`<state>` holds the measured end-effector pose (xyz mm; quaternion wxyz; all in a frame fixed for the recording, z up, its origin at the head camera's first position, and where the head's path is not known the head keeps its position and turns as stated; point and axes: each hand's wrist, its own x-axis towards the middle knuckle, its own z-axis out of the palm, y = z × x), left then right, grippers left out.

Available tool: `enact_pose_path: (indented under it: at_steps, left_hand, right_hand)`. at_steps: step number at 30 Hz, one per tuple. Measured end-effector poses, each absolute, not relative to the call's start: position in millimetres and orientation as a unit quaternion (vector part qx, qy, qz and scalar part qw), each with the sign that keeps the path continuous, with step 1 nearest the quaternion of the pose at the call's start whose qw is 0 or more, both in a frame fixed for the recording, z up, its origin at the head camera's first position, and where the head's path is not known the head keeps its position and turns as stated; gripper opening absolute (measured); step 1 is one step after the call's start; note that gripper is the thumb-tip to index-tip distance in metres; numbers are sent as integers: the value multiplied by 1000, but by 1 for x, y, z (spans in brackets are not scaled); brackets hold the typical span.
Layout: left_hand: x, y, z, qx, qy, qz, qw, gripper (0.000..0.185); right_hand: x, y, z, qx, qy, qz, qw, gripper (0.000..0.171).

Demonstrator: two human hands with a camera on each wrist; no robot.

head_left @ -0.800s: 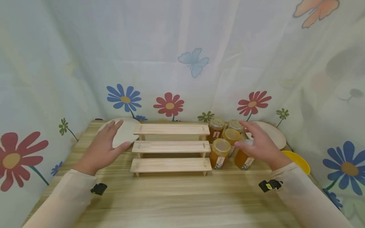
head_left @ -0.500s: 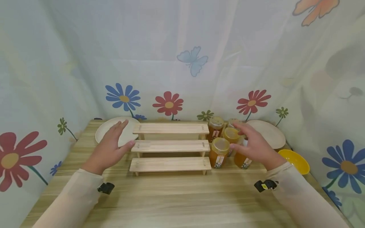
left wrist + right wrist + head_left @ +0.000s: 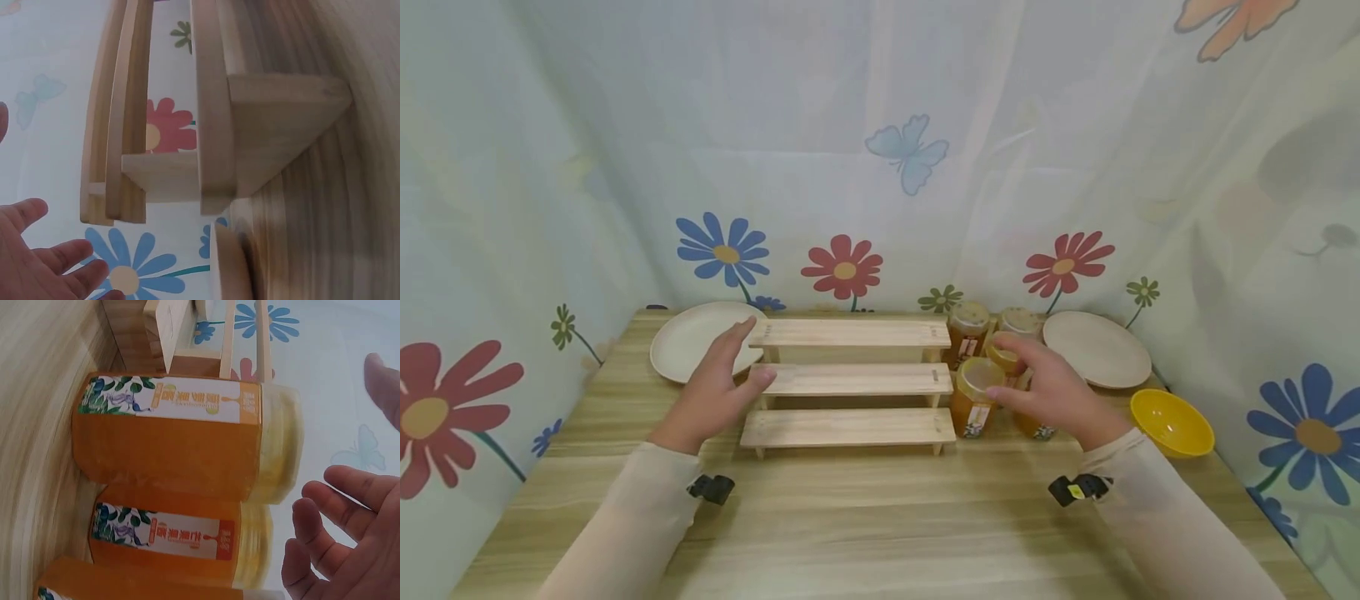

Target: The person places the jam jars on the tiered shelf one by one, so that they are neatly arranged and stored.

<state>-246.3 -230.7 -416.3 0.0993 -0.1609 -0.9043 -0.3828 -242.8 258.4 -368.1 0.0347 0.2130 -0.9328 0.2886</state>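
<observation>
Now right hand (image 3: 1048,392) above jars (image 3: 976,398); left hand (image 3: 711,396) beside rack (image 3: 850,379).

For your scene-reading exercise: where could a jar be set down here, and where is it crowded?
Free: the three shelf steps, and the table in front of them. Both plates are bare. Crowded: the jars packed between shelf and right plate, under the right hand.

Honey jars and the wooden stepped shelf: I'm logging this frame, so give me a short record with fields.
left hand: open, at the left end of the wooden stepped shelf
right hand: open, over the honey jars, none gripped
jars: clustered right of the shelf, upright, lids on
shelf steps: bare
plates: one far left, one far right
yellow bowl: right of the jars
</observation>
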Motion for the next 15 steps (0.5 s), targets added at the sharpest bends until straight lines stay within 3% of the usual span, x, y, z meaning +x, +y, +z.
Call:
enact_pose_path:
  at_steps: [15]
  left_hand:
    - [-263,-216,-430,-133,-895,-419,75,88]
  right_hand:
    - [-249,245,-378,200,-949,242,20,79]
